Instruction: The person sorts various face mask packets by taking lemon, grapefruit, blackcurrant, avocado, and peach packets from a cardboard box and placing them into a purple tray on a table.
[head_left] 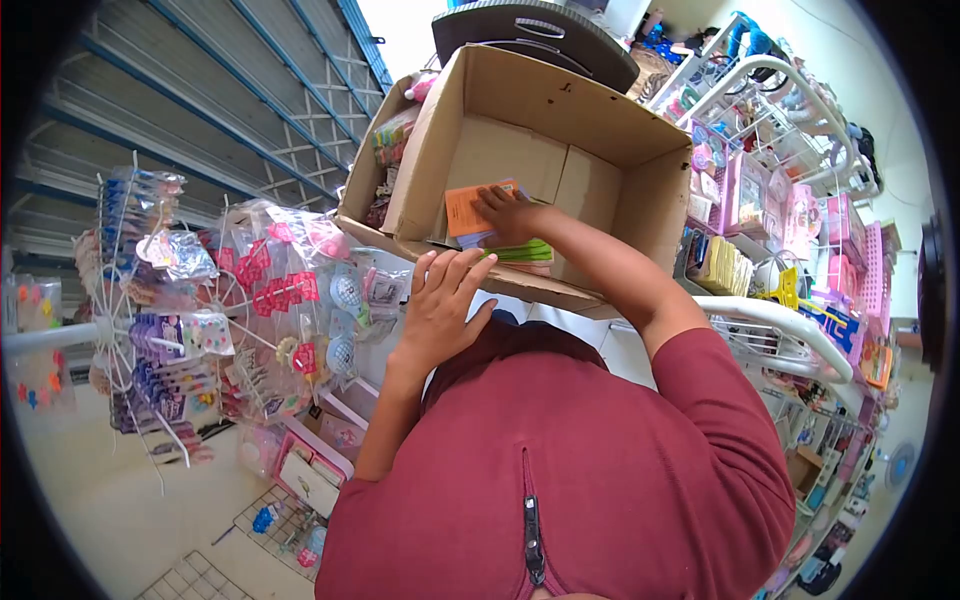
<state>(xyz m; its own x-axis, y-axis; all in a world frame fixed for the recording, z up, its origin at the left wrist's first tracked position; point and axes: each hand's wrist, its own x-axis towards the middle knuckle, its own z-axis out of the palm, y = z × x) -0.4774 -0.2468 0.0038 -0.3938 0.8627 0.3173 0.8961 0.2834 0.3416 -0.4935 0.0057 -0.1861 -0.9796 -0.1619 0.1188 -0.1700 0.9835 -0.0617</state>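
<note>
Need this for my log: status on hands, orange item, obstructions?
Left hand at near rim of cardboard box. Right hand inside, atop orange item, partly hiding it.

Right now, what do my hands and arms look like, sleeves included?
Your left hand and right hand are bare: no gloves, rings or watch that I can see. Short, plain maroon sleeves leave the forearms uncovered. They belong to a matching maroon top.

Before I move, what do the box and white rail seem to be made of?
The box looks like matte brown cardboard, with flaps meeting at a bottom seam. The white rail looks like glossy painted metal tube, from its smooth bend and highlights; plastic is possible.
</note>
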